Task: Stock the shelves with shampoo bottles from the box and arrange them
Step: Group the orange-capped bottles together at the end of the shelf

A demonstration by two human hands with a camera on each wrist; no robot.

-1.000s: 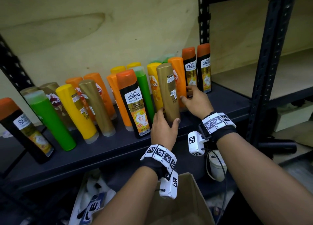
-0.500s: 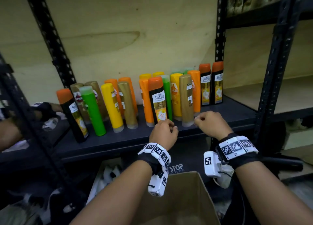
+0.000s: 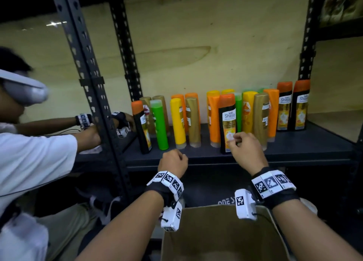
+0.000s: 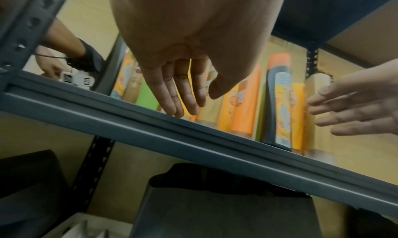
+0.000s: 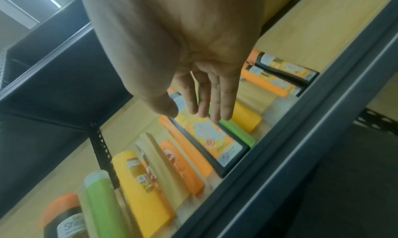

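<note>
Saw a cardboard box (image 3: 222, 231) nearest, open at the top, low in front of the black Shayla bottle (image 3: 227, 123). Could not make out its inside.

Found the left hand (image 3: 172, 163) next, down and to the left of that bottle, just before the front rail of the shelf (image 3: 196, 160). Noted its fingers (image 4: 168, 88) released, hanging loosely together and grasping nothing.

Found the right hand (image 3: 245, 150) directly in front of the black Shayla bottle's lower label and slightly to its right. Noted its fingers (image 5: 215, 91) likewise released, nearly straight, with nothing grasped. Could not tell whether the tips touched the label.

Counted the black Shayla bottle as the front-most one, upright near the shelf's front edge. Saw an orange bottle (image 3: 213, 121) just left of it and a gold bottle (image 3: 260, 119) to its right. Farther left, spotted a yellow bottle (image 3: 177, 123), a green bottle (image 3: 160, 126) and another black orange-capped bottle (image 3: 141, 127), all leaning slightly. Behind and right of the landmark bottle, saw a pair of matching black bottles (image 3: 292, 107) standing side by side.

Beyond all of them, noted the plywood back panel (image 3: 196, 44). Far left of the black Shayla bottle, past a perforated black post (image 3: 92, 95), saw a second person in a white sleeve (image 3: 35, 162) reaching into the neighbouring bay.
</note>
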